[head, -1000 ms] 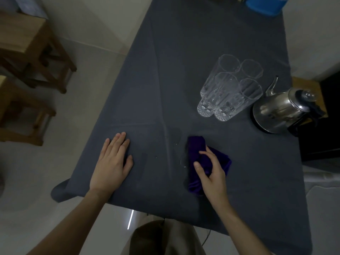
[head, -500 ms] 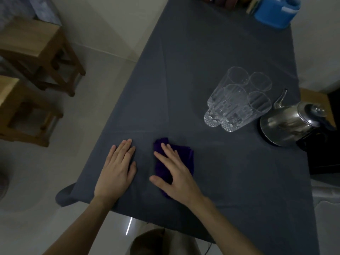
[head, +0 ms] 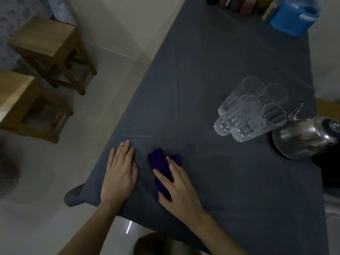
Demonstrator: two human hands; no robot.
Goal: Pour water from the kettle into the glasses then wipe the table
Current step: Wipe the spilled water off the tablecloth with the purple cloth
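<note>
A table under a dark grey cloth (head: pixel 211 74) fills the view. My right hand (head: pixel 179 188) presses flat on a crumpled purple rag (head: pixel 160 162) near the table's front edge. My left hand (head: pixel 120 173) lies flat on the cloth just left of the rag, fingers together, holding nothing. Several clear cut-glass tumblers (head: pixel 250 109) stand bunched together at the right. A shiny steel kettle (head: pixel 305 137) with a thin spout stands right of them, at the table's right edge.
A blue plastic container (head: pixel 294 17) and several bottles (head: pixel 237 4) stand at the table's far end. Two wooden stools (head: pixel 49 52) are on the pale tiled floor to the left. The cloth's corner (head: pixel 73 197) hangs off the front left.
My right hand slid the purple rag leftward across the cloth, from the middle towards my left hand, and flattened onto it. My left hand stayed put.
</note>
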